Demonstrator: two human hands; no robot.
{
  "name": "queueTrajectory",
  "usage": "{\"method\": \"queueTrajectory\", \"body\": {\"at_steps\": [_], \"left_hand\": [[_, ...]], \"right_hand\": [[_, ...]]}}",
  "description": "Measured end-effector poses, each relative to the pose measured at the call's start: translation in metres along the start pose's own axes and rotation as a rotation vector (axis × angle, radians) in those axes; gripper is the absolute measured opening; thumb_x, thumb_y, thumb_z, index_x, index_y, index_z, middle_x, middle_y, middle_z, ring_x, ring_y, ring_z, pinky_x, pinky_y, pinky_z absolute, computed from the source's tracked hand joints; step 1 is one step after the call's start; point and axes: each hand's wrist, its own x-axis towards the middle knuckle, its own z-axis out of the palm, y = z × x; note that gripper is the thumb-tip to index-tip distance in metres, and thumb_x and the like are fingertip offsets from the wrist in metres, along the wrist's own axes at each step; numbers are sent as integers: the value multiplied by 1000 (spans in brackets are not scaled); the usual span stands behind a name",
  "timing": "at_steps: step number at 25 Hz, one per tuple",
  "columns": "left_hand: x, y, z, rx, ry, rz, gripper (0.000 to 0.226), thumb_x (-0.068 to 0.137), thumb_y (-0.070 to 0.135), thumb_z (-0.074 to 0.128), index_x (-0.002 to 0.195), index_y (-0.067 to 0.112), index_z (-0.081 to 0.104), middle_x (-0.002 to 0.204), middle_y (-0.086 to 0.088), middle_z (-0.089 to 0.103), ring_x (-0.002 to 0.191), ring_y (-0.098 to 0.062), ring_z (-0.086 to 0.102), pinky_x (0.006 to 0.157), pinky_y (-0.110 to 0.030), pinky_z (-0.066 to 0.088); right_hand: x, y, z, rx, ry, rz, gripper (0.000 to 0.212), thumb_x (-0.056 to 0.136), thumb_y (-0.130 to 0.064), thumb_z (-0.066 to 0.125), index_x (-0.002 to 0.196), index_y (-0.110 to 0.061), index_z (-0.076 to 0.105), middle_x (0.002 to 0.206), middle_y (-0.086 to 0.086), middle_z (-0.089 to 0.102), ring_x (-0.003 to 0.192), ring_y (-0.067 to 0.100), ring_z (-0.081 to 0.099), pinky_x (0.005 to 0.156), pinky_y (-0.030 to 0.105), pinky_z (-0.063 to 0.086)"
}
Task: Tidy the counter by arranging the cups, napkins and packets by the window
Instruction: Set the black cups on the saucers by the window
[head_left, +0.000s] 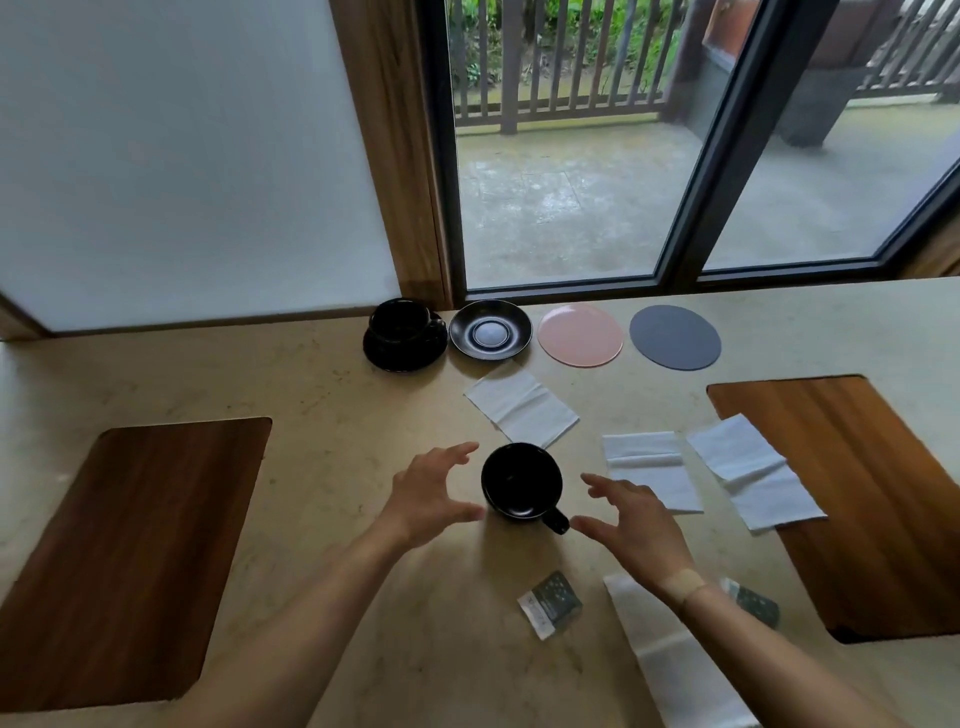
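Note:
A black cup (521, 480) stands on the beige counter (332, 395), its handle pointing towards me and to the right. My left hand (431, 493) hovers open just left of it, my right hand (631, 522) open just right, neither touching. By the window a second black cup (402, 318) sits on a black saucer, beside an empty black saucer (491, 330). Several white napkins lie spread: one (521, 408) behind the cup, two (652, 470) (753, 470) to the right, one (670, 654) under my right forearm. Two dark packets (550, 603) (753, 603) lie near me.
A pink round coaster (580, 335) and a grey one (675, 336) lie by the window, right of the saucers. Wooden inlay panels sit in the counter at left (130, 545) and right (872, 499). The window frame (571, 291) borders the counter's far edge.

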Motion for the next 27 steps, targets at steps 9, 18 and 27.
{"method": "queueTrajectory", "body": {"at_steps": [9, 18, 27], "left_hand": [[8, 8, 16, 43, -70, -60, 99, 64, 40, 82, 146, 41, 27, 149, 7, 37, 134, -20, 28, 110, -45, 30], [43, 6, 9, 27, -295, 22, 109, 64, 16, 79, 151, 35, 16, 150, 7, 38, 138, -21, 28, 113, -47, 27], [53, -2, 13, 202, -293, 48, 103, 62, 42, 82, 147, 39, 24, 124, 5, 46, 116, -20, 33, 103, -42, 33]], "right_hand": [[6, 3, 19, 3, -110, -17, 63, 79, -53, 67, 137, -39, 46, 116, -17, 61, 108, 7, 54, 90, 29, 48], [16, 0, 33, 14, -116, 34, 59, 80, -54, 65, 136, -42, 47, 101, -21, 68, 89, 1, 62, 82, 26, 54], [36, 5, 22, 44, -101, -27, 45, 87, -32, 67, 128, -45, 56, 101, -16, 69, 80, 2, 64, 79, 28, 55]]}}
